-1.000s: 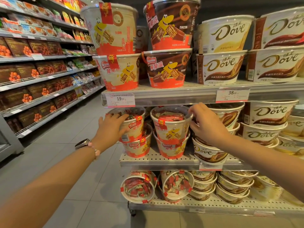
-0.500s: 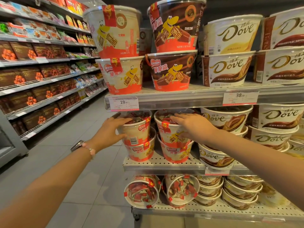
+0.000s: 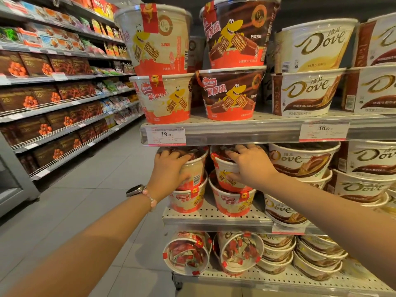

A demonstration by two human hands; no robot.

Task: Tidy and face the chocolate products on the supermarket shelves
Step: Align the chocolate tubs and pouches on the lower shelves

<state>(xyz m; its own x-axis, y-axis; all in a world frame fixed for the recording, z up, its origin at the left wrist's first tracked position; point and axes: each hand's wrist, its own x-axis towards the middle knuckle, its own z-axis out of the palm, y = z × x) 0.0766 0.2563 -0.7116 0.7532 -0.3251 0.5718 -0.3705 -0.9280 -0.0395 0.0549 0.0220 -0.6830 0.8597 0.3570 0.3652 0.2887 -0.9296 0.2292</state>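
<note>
- Head view, middle shelf point(image 3: 216, 219), frame centre: left hand point(image 3: 169, 174) wraps the upper left wafer tub point(image 3: 196, 168); fingers curled over its lid rim.
- Right hand point(image 3: 250, 168) grips the upper right wafer tub point(image 3: 227, 174), fingers spread over the lid, thumb on its wall.
- Each sits on a lower tub point(image 3: 188, 200).
- Judgement: thin plastic, light, glossy; walls may flex, stack may tip. Hold rim plus wall.
- Tight headroom under the upper shelf edge point(image 3: 246, 131); Dove tubs point(image 3: 300, 159) crowd right; aisle open left.
</note>
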